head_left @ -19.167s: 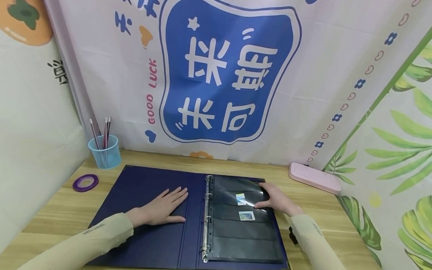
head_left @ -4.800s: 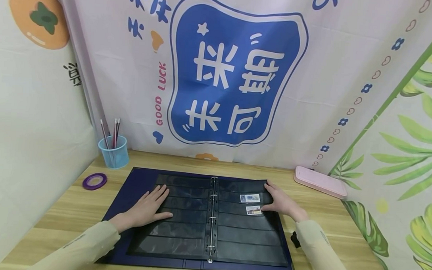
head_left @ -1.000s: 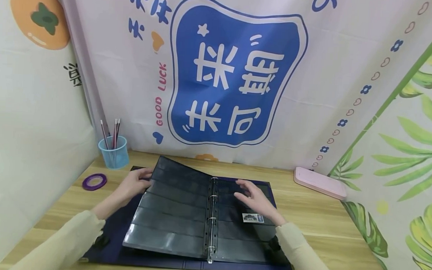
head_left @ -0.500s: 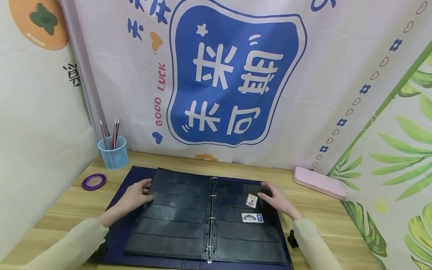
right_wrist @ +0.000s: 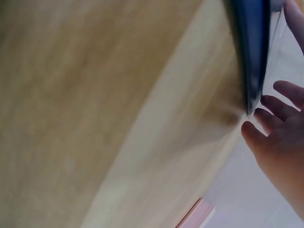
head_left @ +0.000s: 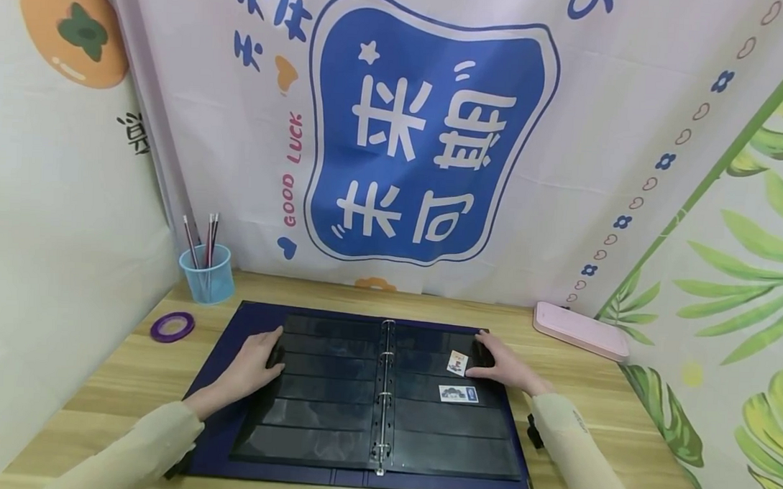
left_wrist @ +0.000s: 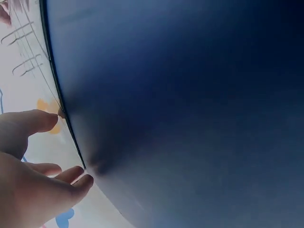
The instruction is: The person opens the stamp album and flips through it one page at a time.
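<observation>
A navy ring-binder stamp album lies spread on the wooden table, with a black pocket page on each side of its metal rings. In the right page sit two stamps: a small tilted one and a wider blue-and-white one below it. My left hand rests at the outer edge of the left page, fingers loosely extended. My right hand lies at the right page's upper outer edge, thumb beside the tilted stamp and fingers spread. Neither hand visibly grips anything.
A light blue cup with several pencils stands at the back left. A purple tape roll lies in front of it. At the back right is a pink case. Printed cloths hang behind and at both sides.
My left hand has laid a raised page flat on the left and moved off its edge. My right hand has shifted right to the page's outer edge, uncovering the tilted stamp.
</observation>
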A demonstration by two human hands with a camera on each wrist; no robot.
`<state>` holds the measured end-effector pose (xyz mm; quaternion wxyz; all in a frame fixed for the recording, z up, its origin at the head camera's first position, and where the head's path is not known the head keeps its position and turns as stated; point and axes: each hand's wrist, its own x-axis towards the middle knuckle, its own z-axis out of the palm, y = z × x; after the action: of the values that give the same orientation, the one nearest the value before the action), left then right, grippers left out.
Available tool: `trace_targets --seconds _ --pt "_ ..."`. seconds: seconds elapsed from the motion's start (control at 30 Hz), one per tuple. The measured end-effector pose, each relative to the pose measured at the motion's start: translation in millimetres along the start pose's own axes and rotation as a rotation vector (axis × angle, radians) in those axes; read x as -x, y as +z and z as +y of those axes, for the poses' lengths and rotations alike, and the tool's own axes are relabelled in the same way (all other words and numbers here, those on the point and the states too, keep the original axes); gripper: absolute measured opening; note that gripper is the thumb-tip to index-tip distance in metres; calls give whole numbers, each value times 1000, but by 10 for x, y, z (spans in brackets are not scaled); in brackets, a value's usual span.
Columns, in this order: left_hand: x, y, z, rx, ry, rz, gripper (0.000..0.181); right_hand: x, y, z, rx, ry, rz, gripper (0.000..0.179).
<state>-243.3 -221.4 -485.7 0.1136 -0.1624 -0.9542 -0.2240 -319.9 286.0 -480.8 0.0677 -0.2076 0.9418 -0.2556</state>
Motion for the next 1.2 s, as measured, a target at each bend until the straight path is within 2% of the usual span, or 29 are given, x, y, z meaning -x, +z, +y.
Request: trace_targets --seconds 0.13,0.2,0.27,0.37,0.5,0.87,1.2 --pt "28 26 -31 -41 87 0 64 7 -1 38 18 6 -31 102" --pt "54 36 -43 -75 109 -40 62 10 10 55 39 1 -47 107" --pt "84 49 -63 -97 112 -96 62 16 31 73 57 -6 -59 110" --pt "108 52 -73 -99 73 -180 70 16 51 83 77 -18 -59 111" --pt "103 26 -50 -81 46 -216 84 19 47 79 62 -13 -50 111" --pt "92 -12 -17 -151 52 -242 87 -6 37 51 87 1 -27 112" --pt "99 47 -69 -126 97 -201 86 34 55 -10 79 -13 38 113"
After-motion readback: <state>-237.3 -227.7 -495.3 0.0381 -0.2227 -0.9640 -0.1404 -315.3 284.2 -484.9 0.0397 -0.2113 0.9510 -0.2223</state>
